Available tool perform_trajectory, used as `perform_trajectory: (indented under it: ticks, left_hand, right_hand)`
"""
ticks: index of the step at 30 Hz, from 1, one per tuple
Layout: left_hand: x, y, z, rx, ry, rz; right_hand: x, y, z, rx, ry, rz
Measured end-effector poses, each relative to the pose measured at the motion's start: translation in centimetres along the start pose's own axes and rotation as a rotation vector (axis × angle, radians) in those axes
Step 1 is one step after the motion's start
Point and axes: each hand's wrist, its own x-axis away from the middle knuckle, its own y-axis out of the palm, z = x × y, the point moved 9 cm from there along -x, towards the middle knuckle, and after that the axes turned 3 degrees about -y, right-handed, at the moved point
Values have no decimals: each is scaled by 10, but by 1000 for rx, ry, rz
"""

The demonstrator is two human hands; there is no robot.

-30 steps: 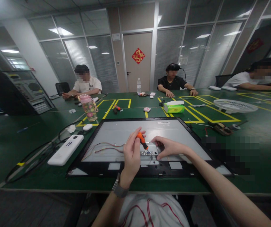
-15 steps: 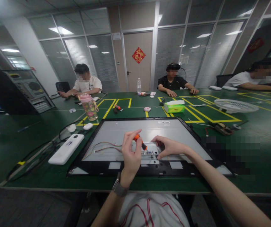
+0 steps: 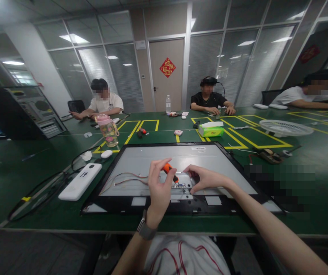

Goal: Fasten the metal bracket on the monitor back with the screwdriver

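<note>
Left hand [image 3: 158, 188] is raised over the near middle of the panel [image 3: 210, 156], palm turned away, with a watch [image 3: 145, 230] on the wrist. Its thumb and fingers are closed round the orange handle of a screwdriver [image 3: 169, 169]. The shaft slants down and to the right, and the tip meets a small board [image 3: 180, 186] at the panel's near middle.

Right hand [image 3: 205, 178] sits just right of the board, its forearm crossing the panel's near edge from the lower right. Its fingers are bent with the tips down at the board's right end. Whether they pinch anything cannot be told.

The left hand covers the board's left end. Wires [image 3: 126, 178] run over the panel left of the board.

A white case [image 3: 80, 181] and a looped cable [image 3: 38, 193] lie on the table [image 3: 23, 164] left of the panel. A bottle [image 3: 108, 131] stands beyond the panel's far left corner. A tissue box [image 3: 210, 130] lies beyond its far edge, and a fan [image 3: 285, 128] lies flat beyond its far right corner.

Three people sit at the table well beyond the panel.
</note>
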Motion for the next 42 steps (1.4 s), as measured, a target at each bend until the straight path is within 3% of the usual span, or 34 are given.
perform_trajectory:
  ticks: [5, 11, 16, 21, 27, 33, 38, 42]
  left_hand:
    - [0, 7, -7, 107, -98, -96]
    - [-1, -2, -3, 35, -47, 8]
    - [1, 5, -5, 114, -84, -76]
    - [2, -3, -2, 71, -24, 17]
    - [1, 4, -2, 126, -69, -68]
    - [-1, -5, 0, 99, -28, 26]
    - [-2, 1, -3, 125, -74, -44]
    - [-2, -2, 0, 105, -41, -8]
  right_hand:
    - [0, 0, 1, -10, 16, 1]
    - [0, 0, 2, 4, 16, -1]
    - [0, 0, 1, 2, 3, 0]
    - [1, 0, 1, -5, 14, 1]
    - [0, 0, 0, -6, 0, 2]
    - [1, 0, 2, 6, 7, -2]
    - [1, 0, 2, 3, 7, -3]
    - [1, 1, 3, -5, 17, -3]
